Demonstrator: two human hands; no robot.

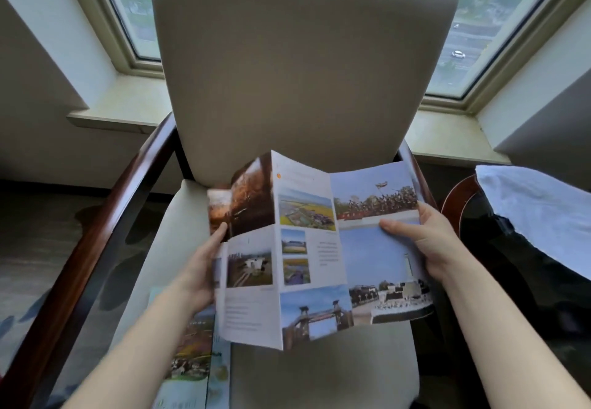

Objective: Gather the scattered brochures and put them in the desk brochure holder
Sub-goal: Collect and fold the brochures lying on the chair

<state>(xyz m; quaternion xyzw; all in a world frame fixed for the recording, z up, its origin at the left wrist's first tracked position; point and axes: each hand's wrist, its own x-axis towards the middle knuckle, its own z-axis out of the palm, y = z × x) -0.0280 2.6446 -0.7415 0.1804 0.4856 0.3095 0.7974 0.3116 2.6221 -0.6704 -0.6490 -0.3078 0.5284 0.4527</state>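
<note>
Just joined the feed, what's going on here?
A person holds an unfolded brochure open above the armchair. The left hand grips its left edge and the right hand its right edge. A second brochure lies on the left side of the seat, under the left forearm. No brochure holder is in view.

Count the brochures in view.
2. An unfolded brochure held above the chair seat by the left hand and right hand; a second brochure lies on the seat's left edge, under the left forearm. More may be stacked there.
</note>
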